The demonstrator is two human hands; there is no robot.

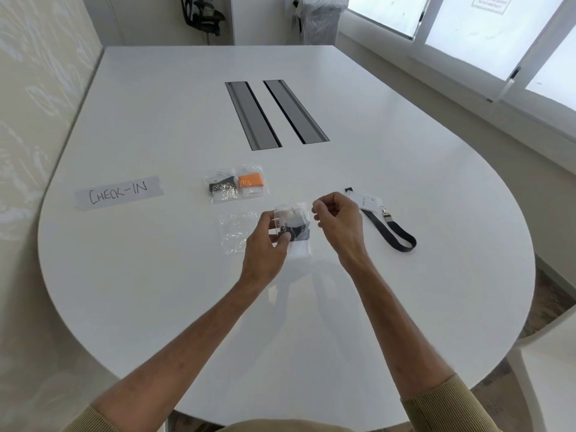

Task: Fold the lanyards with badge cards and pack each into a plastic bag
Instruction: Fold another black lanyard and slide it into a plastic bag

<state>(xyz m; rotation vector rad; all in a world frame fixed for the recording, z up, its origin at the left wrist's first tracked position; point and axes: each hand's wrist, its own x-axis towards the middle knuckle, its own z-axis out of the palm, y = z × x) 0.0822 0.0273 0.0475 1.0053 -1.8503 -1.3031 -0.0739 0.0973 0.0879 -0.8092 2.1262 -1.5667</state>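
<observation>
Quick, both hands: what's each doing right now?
Left hand: holds the bag with the folded lanyard inside.
Right hand: pinches the bag's top corner.

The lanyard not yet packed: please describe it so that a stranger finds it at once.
On the white table, look just right of the right hand. A black lanyard lies there unfolded, clipped to a white badge card. Unlike its bagged neighbours, it lies bare.

Badge card (365, 199) print illegibly small; window notice (488, 2) half beyond the top edge
</observation>
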